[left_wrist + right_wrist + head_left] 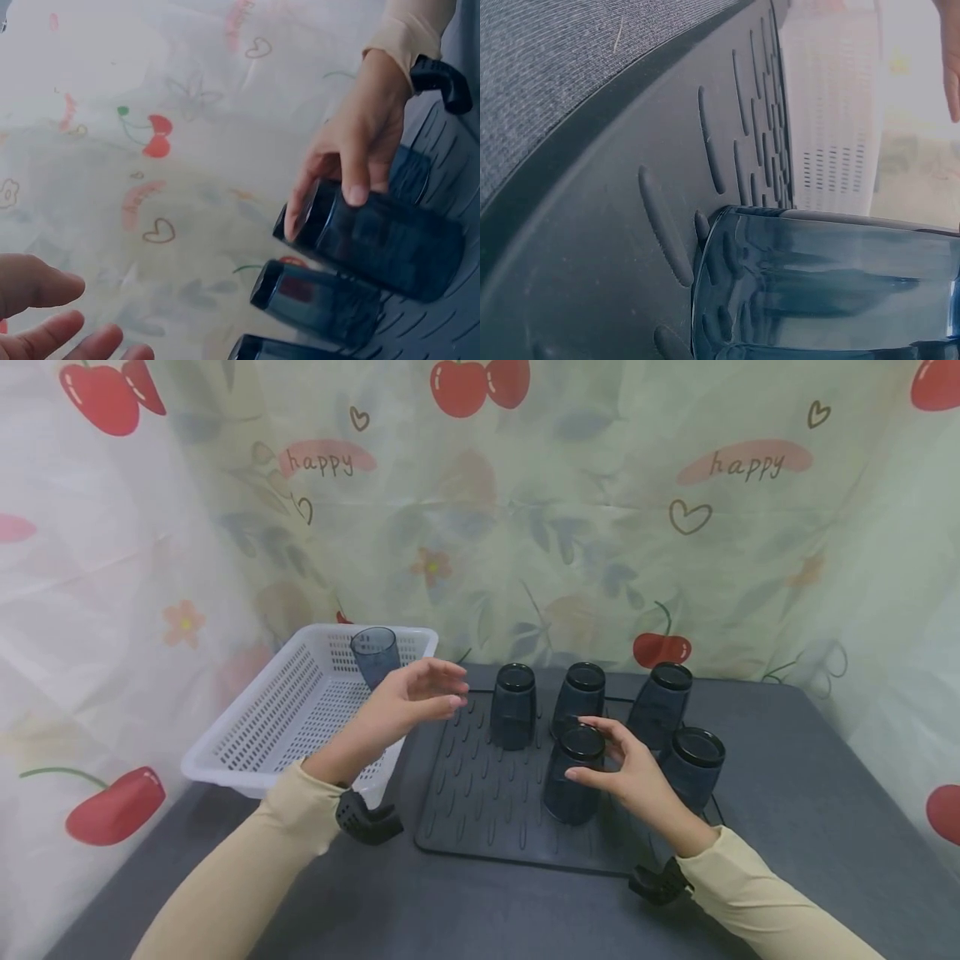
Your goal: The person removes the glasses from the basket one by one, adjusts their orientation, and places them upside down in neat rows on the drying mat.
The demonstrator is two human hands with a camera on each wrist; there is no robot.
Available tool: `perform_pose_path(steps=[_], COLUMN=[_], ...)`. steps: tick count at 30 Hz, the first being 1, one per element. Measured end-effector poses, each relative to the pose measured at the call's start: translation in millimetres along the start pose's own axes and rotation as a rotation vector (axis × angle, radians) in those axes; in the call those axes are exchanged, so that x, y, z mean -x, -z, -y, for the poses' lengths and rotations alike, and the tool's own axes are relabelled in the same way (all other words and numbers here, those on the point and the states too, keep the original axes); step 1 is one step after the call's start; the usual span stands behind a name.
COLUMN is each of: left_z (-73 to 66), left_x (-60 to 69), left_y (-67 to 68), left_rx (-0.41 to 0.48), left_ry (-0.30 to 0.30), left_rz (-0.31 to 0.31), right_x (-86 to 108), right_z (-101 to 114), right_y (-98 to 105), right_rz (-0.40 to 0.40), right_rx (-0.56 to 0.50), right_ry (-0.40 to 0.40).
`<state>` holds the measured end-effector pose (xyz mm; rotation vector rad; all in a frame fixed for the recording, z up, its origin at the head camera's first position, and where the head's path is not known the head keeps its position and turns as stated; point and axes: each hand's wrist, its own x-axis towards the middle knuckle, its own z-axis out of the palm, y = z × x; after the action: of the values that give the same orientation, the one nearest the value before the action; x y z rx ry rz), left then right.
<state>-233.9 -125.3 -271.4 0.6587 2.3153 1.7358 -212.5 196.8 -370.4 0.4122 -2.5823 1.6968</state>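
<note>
My right hand [636, 777] grips an upside-down blue-grey drinking glass [570, 797] near its base, thumb on one side and fingers on the other. Close up in the right wrist view, the rim of this glass [832, 285] meets the ribbed drying mat [592, 247]. My left hand [401, 700] hovers between the basket and the mat, its fingers loosely extended around nothing. More inverted glasses [513, 710] stand behind and to the right of the gripped one. Inside the white basket [225, 747], another glass [377, 652] leans with its mouth up, partly hidden by my left hand.
The dark mat [480, 810] lies on a grey cloth-covered table [480, 910], with the basket to its left. A patterned curtain [480, 527] encloses the back and sides. Glasses stand close beside my right hand and wrist.
</note>
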Motion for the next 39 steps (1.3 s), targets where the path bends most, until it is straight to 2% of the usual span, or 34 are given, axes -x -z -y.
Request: perform_pose_path(steps=[8,16,23,30,39], left_z=[2.0,10.6,24.2,36.3,56.4], left_x=[-12.5,-25.0,-35.1,-40.4,-44.9], left_y=[19.7,33.7,48.5,64.8,78.2], left_rx=[-0.034,0.028,0.064,0.151,0.159], left_ry=[-0.033,-0.058,-0.093,-0.07,-0.072], left_rz=[-0.1,-0.186,-0.277,-0.369,-0.483], right_x=[-0.8,-0.3,0.0,-0.3,-1.1], right_z=[-2,0,0,-2,-3], right_y=[0,0,0,0,0], right_rz=[0.0,0.002,0.0,0.008,-0.003], right_rx=[-0.004,0.005,0.017,0.008,0.007], right_ry=[0.009,0.002,-0.001,-0.003,-0.007])
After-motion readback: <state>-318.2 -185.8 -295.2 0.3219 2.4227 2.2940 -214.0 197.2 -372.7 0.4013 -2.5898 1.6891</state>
